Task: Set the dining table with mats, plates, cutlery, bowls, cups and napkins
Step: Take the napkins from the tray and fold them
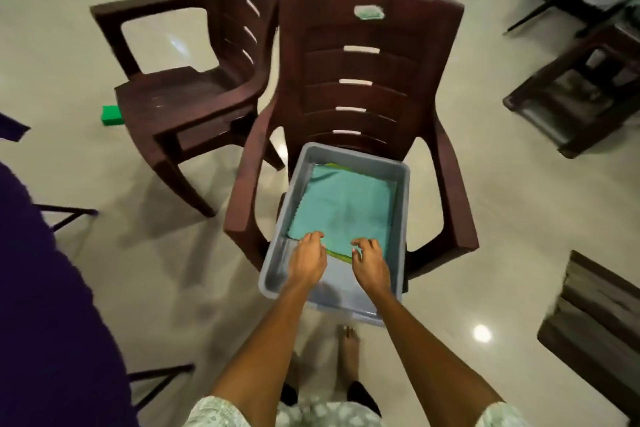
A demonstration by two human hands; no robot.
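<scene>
Sleeves: short, pale green-white fabric with a soft floral or leaf print, ending above the elbows.
Forearms: bare, no watch, bangle or band in view.
Left hand (306,258): bare, no ring seen.
Right hand (370,260): bare, no ring seen.
Foot (349,354): bare, blurred.
</scene>
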